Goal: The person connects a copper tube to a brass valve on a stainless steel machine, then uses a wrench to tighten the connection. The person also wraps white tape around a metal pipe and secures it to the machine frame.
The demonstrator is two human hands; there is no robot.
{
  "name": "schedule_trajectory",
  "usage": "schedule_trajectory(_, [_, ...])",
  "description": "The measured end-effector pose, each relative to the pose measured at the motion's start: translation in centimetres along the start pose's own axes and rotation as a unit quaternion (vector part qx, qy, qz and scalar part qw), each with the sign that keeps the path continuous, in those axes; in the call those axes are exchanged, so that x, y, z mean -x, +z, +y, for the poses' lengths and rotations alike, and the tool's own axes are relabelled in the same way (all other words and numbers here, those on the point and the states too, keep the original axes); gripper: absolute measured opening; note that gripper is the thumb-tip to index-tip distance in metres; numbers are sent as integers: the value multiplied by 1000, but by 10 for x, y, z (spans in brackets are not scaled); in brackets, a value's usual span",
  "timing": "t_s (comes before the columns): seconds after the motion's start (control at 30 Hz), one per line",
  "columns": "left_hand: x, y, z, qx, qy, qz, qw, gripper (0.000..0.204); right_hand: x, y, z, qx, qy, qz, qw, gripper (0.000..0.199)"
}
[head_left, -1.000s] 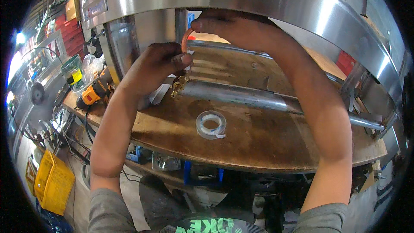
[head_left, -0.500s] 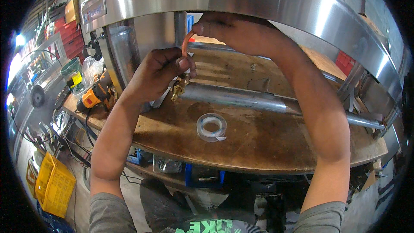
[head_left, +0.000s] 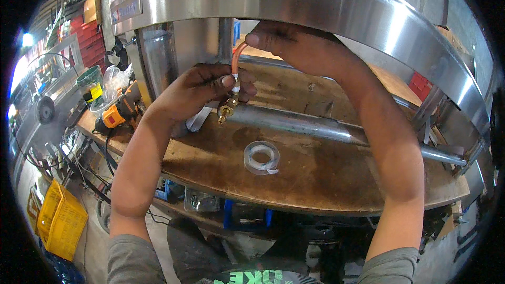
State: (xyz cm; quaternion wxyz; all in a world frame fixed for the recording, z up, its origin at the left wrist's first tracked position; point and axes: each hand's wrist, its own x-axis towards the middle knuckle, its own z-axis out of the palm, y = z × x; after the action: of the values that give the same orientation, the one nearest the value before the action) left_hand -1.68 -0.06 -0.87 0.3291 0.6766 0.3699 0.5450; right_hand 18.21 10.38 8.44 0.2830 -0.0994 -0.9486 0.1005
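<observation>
A bent copper tube (head_left: pixel 238 58) comes down from under the steel rim. At its lower end sits a brass fitting (head_left: pixel 227 108), with a band of white tape (head_left: pixel 236 85) just above. My left hand (head_left: pixel 202 87) pinches the joint at the taped part, thumb in front and fingers behind. Up at the bend, my right hand (head_left: pixel 286 41) has its thumb against the tube; its other fingers are partly hidden behind the rim. On the wooden bench top below lies a roll of white thread-seal tape (head_left: pixel 261 158), its loose end sticking out.
A curved stainless steel rim (head_left: pixel 236 0) spans overhead. Behind my hands a metal pipe (head_left: pixel 300 122) crosses the wooden bench (head_left: pixel 326 179). An orange and black power drill (head_left: pixel 117 113) and a green tub (head_left: pixel 90 81) stand at left. A yellow crate (head_left: pixel 62 221) is on the floor.
The view has shifted slightly. My left hand's fingers have spread a little around the joint, baring the white tape. My right hand stays at the tube's bend.
</observation>
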Motion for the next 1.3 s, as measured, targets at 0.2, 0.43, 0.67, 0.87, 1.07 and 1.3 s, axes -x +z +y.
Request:
schedule_trajectory(0.2, [1,2,1,-53,15,18,998,37,-3,-3,7,-5,-5,-29,1000,54])
schedule_trajectory(0.43, [-2,6,-2,-63,-44,97,992,50,-9,0,10,-44,-33,-39,998,57])
schedule_trajectory(0.67, [0,16,2,2,-31,88,996,47,-9,-5,8,-61,-33,-79,994,77])
schedule_trajectory(0.87, [-1,21,7,-48,-18,90,995,49,-10,-6,8,-62,-39,-94,993,79])
schedule_trajectory(1.07, [-3,25,4,-44,-16,119,992,51,-12,-6,9,-62,-46,-94,993,81])
schedule_trajectory(1.3, [-3,20,2,-55,-21,104,993,53,-14,-7,10,-64,-46,-95,992,83])
